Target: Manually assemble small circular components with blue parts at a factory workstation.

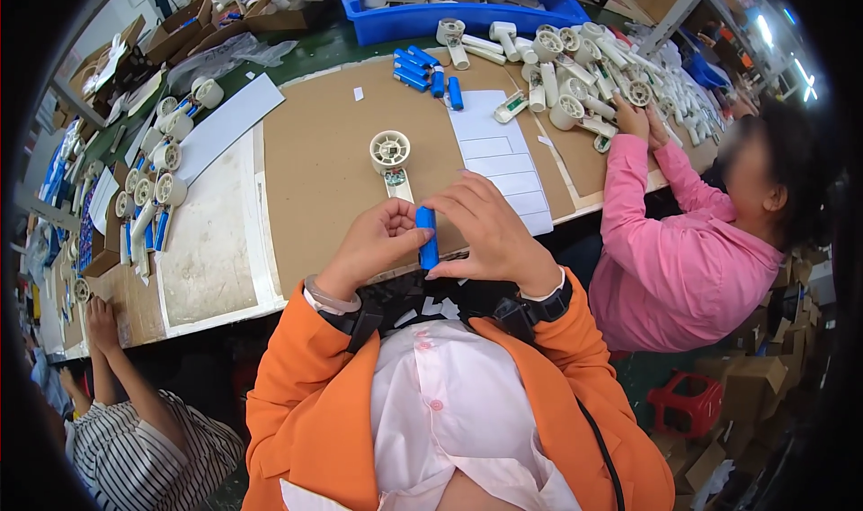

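Over the front edge of the table, a blue cylindrical battery (427,252) is held upright between my hands. My right hand (490,232) grips it by its two ends, fingers at the top and thumb at the bottom. Against its left side press the thumb and curled fingers of my left hand (382,241). Just beyond my hands lies a white handheld fan body (390,150), with its round head away from me and a green circuit board showing at the neck. Part of its handle is hidden behind my fingers.
Several blue batteries (412,69) lie farther back beside a white paper sheet (499,142). White fan parts (566,111) are heaped at the right, near a co-worker in pink (683,241). More fan bodies (167,156) stand left. A blue bin (467,21) sits at the back.
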Available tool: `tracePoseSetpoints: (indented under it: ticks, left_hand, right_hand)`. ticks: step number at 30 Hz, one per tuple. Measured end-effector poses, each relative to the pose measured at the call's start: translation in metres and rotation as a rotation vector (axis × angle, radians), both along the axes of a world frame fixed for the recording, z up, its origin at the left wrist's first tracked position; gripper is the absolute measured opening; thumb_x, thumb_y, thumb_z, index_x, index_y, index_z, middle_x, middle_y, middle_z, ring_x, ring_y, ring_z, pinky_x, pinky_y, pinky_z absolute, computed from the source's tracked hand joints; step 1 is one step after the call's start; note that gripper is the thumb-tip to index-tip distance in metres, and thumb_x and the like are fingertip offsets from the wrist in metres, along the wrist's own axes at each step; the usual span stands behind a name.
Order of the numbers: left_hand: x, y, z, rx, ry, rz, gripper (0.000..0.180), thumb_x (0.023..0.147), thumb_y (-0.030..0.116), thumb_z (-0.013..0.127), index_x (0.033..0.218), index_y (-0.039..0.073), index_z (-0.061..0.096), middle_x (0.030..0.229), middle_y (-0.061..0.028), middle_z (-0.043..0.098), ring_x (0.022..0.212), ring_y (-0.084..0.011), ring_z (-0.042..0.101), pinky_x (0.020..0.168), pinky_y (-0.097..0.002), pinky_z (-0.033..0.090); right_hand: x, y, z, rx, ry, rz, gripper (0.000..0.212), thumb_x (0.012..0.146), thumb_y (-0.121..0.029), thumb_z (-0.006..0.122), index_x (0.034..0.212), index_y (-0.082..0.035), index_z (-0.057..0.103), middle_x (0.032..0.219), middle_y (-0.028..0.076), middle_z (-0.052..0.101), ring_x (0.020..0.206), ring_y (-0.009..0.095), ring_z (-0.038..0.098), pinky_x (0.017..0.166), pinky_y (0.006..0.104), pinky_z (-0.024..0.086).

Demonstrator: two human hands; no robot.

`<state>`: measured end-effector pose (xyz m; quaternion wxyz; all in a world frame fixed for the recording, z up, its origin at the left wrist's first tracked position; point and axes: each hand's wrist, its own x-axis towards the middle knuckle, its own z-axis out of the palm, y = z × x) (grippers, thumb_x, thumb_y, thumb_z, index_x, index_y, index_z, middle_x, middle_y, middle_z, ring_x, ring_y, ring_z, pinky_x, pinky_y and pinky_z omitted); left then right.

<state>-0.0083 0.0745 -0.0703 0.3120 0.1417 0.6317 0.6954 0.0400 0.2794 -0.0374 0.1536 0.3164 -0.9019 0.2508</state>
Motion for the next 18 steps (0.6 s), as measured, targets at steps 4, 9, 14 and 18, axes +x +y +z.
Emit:
tracePoseSetpoints:
  ticks: [4, 9, 14, 18]
  left_hand:
    - [0.000, -0.007, 0.001, -0.046, -0.002, -0.021, 0.026, 0.085, 0.011, 0.069, 0.105, -0.001, 0.057, 0.089, -0.0002, 0.060, 0.080, -0.0054, 0.057, 0.073, -0.0200, 0.049]
    - [-0.029, -0.032, -0.029, -0.206, 0.436, 0.255, 0.041, 0.083, 0.017, 0.070, 0.116, 0.000, 0.052, 0.087, -0.0043, 0.061, 0.078, -0.0131, 0.060, 0.072, -0.0263, 0.049]
    - [-0.040, -0.016, -0.026, -0.563, 0.653, 0.254, 0.071, 0.079, 0.020, 0.072, 0.135, 0.000, 0.034, 0.082, -0.0098, 0.062, 0.075, -0.0241, 0.062, 0.071, -0.0328, 0.050]
    - [-0.051, -0.004, -0.028, -0.597, 0.563, 0.186, 0.086, 0.077, 0.019, 0.073, 0.142, -0.001, 0.021, 0.078, -0.0110, 0.061, 0.075, -0.0267, 0.063, 0.071, -0.0343, 0.050]
  right_hand:
    - [-0.002, 0.007, -0.007, -0.041, -0.033, 0.012, 0.073, 0.059, -0.037, 0.085, 0.117, -0.003, 0.056, 0.112, 0.014, 0.058, 0.107, 0.033, 0.053, 0.102, 0.0450, 0.037]
    - [-0.024, 0.029, -0.017, -0.210, -0.281, 0.019, 0.071, 0.060, -0.030, 0.085, 0.119, -0.002, 0.057, 0.112, 0.012, 0.059, 0.106, 0.029, 0.054, 0.098, 0.0388, 0.041]
    - [-0.054, 0.019, -0.027, -0.336, -0.467, 0.140, 0.073, 0.062, -0.023, 0.086, 0.125, -0.005, 0.056, 0.115, 0.009, 0.059, 0.104, 0.022, 0.055, 0.093, 0.0334, 0.043]
    - [-0.066, 0.012, -0.038, -0.365, -0.581, 0.164, 0.073, 0.063, -0.020, 0.086, 0.129, -0.007, 0.055, 0.116, 0.007, 0.058, 0.103, 0.019, 0.056, 0.091, 0.0309, 0.044]
